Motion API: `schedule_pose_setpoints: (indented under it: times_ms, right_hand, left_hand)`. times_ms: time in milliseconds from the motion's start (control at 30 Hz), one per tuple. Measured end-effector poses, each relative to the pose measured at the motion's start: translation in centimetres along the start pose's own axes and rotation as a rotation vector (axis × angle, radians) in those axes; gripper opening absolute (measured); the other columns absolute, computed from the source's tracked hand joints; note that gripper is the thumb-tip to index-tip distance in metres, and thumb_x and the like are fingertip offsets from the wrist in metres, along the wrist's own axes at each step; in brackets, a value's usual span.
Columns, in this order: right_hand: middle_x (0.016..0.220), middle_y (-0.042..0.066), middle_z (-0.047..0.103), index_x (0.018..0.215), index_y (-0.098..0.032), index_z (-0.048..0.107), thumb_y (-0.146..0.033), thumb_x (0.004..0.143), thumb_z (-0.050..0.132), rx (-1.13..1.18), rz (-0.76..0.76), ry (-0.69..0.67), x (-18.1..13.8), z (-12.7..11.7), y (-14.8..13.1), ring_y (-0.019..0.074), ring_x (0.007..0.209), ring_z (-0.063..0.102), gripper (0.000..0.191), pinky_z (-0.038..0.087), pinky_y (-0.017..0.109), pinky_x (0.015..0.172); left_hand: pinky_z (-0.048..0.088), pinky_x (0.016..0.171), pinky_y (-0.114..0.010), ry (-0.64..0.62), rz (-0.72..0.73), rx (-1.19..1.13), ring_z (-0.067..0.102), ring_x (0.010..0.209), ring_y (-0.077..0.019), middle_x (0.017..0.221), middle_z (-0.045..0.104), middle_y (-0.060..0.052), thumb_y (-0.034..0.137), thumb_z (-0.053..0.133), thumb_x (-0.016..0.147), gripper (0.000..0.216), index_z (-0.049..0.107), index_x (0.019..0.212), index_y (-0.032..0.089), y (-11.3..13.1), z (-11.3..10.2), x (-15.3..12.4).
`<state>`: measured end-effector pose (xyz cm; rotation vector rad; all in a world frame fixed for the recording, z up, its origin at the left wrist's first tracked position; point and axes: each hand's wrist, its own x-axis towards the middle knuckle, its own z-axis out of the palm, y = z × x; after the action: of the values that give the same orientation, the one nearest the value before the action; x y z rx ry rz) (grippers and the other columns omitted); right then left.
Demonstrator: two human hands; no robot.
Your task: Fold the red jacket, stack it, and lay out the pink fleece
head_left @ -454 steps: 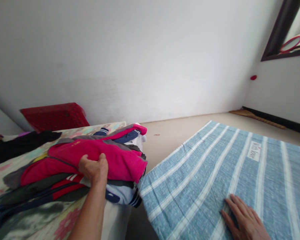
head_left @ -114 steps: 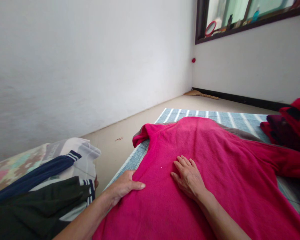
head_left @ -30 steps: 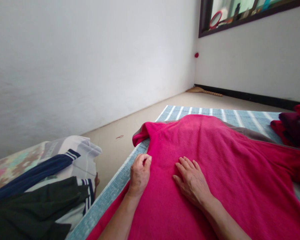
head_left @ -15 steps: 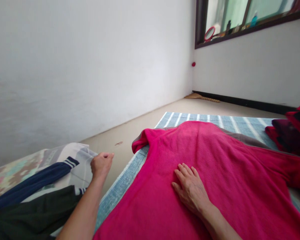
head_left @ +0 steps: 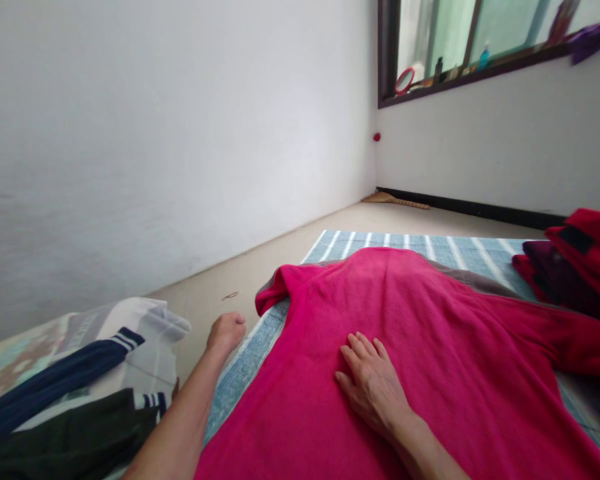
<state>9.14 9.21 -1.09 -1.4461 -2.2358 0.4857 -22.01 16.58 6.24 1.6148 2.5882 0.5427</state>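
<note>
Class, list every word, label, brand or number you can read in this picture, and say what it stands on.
No text can be read here.
White garment: grey print, too blurred to read.
Bottles on the window sill: labels too small to read.
Pink fleece top and striped mat: no writing shows.

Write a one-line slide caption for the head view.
Right hand flat on a pink fleece top spread over a striped mat; left hand fisted nearby.
</note>
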Motion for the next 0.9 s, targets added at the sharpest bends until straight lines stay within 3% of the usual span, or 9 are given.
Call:
schedule_pose_setpoints:
  times_ms: [100, 200, 433, 567, 733, 900]
  right_hand:
    - [0.144, 0.009, 0.049, 0.126, -0.021, 0.058, -0.035, 0.09, 0.05, -0.001, 0.004, 0.003, 0.0, 0.0, -0.1, 0.0276, 0.135, 0.039, 0.039, 0.025, 0.049, 0.113]
    - [0.144, 0.009, 0.048, 0.125, -0.022, 0.059, -0.035, 0.09, 0.049, -0.008, -0.003, 0.0, 0.0, -0.1, -0.1, 0.0273, 0.136, 0.038, 0.038, 0.025, 0.048, 0.113]
    - [0.143, 0.008, 0.05, 0.126, -0.021, 0.059, -0.036, 0.091, 0.049, -0.013, 0.006, 0.004, 0.0, -0.1, -0.2, 0.0276, 0.134, 0.04, 0.039, 0.025, 0.048, 0.113]
    - [0.143, 0.008, 0.05, 0.126, -0.023, 0.058, -0.036, 0.09, 0.049, -0.024, -0.01, 0.027, -0.1, 0.5, 0.2, 0.027, 0.135, 0.04, 0.039, 0.026, 0.049, 0.113]
    - [0.142, 0.007, 0.05, 0.127, -0.024, 0.059, -0.037, 0.091, 0.049, -0.047, -0.017, 0.04, -0.2, 0.9, 0.3, 0.0258, 0.135, 0.04, 0.04, 0.027, 0.048, 0.113]
    - [0.142, 0.006, 0.051, 0.125, -0.025, 0.061, -0.034, 0.09, 0.049, -0.088, 0.011, 0.057, -0.4, 0.6, -0.1, 0.0243, 0.134, 0.042, 0.038, 0.03, 0.046, 0.112]
  left_hand:
    - [0.044, 0.064, -0.029, -0.006, -0.01, 0.017, 0.066, 0.074, -0.0251, 0.066, 0.07, -0.006, 0.019, 0.062, 0.065, 0.006, 0.066, 0.06, 0.02, 2.7, -0.3, 0.4]
    - [0.044, 0.064, -0.031, 0.011, 0.02, 0.0, 0.066, 0.075, -0.0262, 0.07, 0.071, -0.007, 0.029, 0.058, 0.073, 0.017, 0.068, 0.062, 0.021, 5.7, -0.1, 0.0]
    - [0.047, 0.084, -0.027, 0.104, 0.142, -0.144, 0.066, 0.091, -0.0198, 0.096, 0.073, -0.006, 0.021, 0.058, 0.076, 0.02, 0.07, 0.092, 0.02, 11.2, 3.1, -1.7]
    - [0.046, 0.092, -0.032, 0.137, 0.122, -0.195, 0.064, 0.103, -0.024, 0.113, 0.069, -0.014, 0.023, 0.064, 0.075, 0.043, 0.062, 0.118, 0.014, 12.2, 4.9, -2.0]
    - [0.045, 0.097, -0.037, 0.126, 0.079, -0.257, 0.061, 0.113, -0.0284, 0.12, 0.063, -0.02, 0.022, 0.068, 0.074, 0.064, 0.051, 0.135, 0.012, 12.0, 5.7, -1.8]
    - [0.047, 0.097, -0.033, 0.02, 0.054, -0.689, 0.063, 0.109, -0.0249, 0.117, 0.067, -0.012, 0.012, 0.075, 0.065, 0.075, 0.051, 0.136, 0.016, 11.3, 6.5, -1.4]
